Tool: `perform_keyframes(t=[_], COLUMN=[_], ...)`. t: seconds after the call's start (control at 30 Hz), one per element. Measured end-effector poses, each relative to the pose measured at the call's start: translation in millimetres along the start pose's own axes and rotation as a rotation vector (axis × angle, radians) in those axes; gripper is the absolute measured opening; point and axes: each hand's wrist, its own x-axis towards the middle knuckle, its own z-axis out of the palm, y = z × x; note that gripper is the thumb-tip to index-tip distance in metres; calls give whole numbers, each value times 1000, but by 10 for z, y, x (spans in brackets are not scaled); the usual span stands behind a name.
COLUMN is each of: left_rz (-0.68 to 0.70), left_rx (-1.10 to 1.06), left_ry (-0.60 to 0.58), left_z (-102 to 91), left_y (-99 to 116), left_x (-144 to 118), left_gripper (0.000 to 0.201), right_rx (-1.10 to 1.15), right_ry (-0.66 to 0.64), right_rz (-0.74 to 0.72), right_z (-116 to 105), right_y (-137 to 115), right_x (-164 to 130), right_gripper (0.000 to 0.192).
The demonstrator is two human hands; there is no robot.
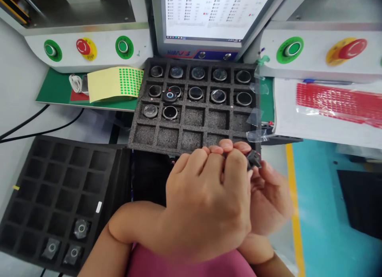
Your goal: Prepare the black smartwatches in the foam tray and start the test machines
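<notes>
My left hand point(205, 197) is closed into a loose fist in front of my chest, its fingertips meeting those of my right hand point(270, 199) behind it. Between both hands sits a small black round watch body point(253, 159), mostly hidden by the fingers. Just beyond the hands lies a dark foam tray point(193, 119) whose two far rows and part of the third hold round watch bodies point(195, 93); its near cells are bare. One odd piece with a blue ring point(170, 96) lies across a divider.
A second foam tray point(59, 189) at lower left holds three parts near its front corner. Behind are a monitor point(215, 14), green and red machine buttons point(83, 47), a yellow sheet of green dot stickers point(115, 82), a sheet of red stickers point(340, 102), and clear film scraps point(256, 118).
</notes>
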Motion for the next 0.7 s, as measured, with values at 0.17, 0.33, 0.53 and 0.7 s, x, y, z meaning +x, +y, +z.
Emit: perform_keyframes(t=[0.17, 0.33, 0.53, 0.7], left_rz=[12, 8, 20, -10], left_rx=[9, 33, 69, 17], left_ry=[14, 18, 22, -9], left_z=[8, 24, 42, 20], left_y=[18, 34, 65, 98], left_x=[10, 16, 29, 41], left_gripper=[20, 21, 23, 27], right_rx=[28, 103, 136, 119], right_ry=[14, -5, 40, 95], right_rz=[-3, -5, 12, 6], right_z=[2, 21, 32, -3], right_y=[-11, -15, -1, 11], right_x=[-2, 34, 44, 10], right_gripper=[17, 15, 11, 10])
